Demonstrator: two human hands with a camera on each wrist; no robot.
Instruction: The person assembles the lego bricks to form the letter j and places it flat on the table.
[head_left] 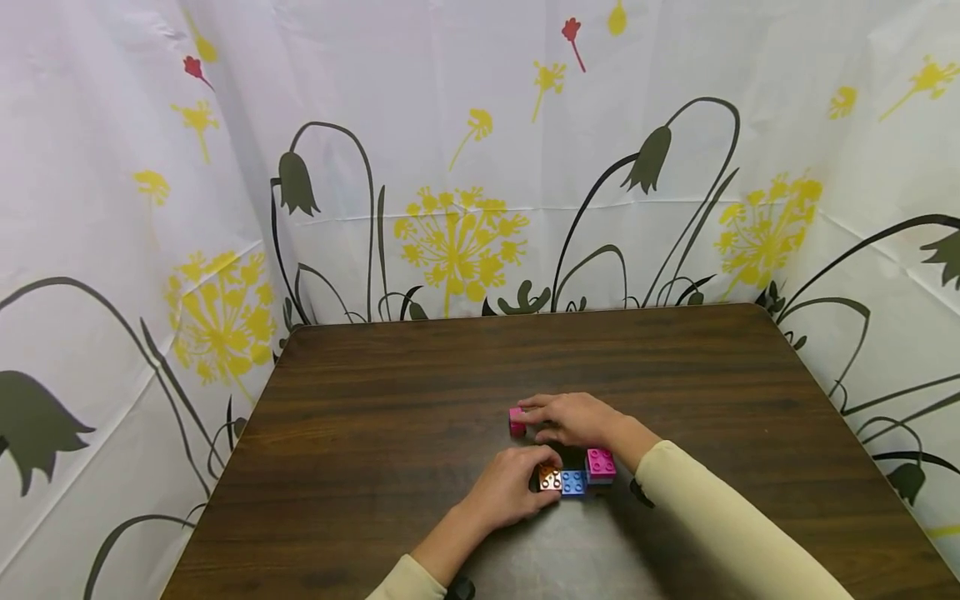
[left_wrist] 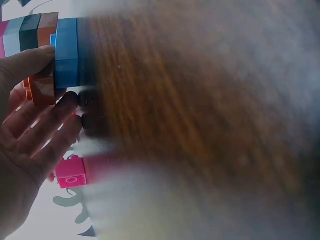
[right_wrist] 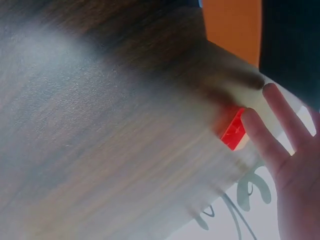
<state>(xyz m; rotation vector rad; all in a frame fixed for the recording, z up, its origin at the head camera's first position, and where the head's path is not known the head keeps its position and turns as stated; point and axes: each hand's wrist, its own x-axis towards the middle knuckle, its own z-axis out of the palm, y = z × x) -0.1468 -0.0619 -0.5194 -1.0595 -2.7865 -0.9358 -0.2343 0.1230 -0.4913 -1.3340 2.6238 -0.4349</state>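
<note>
My left hand (head_left: 513,487) pinches an orange toy building brick (head_left: 550,479) between thumb and fingers. That brick sits on the end of a longer blue brick (head_left: 573,482) lying on the table. At the blue brick's other end rises a stack topped by a pink brick (head_left: 601,461); the left wrist view shows pale blue, dark green (left_wrist: 30,32) and orange layers under the pink. My right hand (head_left: 577,418) reaches over the far side with fingers extended. Its fingertips are right at a loose pink brick (head_left: 517,422), which looks red in the right wrist view (right_wrist: 233,131).
The dark wood-grain table (head_left: 375,400) spreads out around both hands. A white curtain (head_left: 480,67) printed with flowers hangs behind its far edge and along both sides. The right forearm in its cream sleeve (head_left: 727,517) passes just beside the brick stack.
</note>
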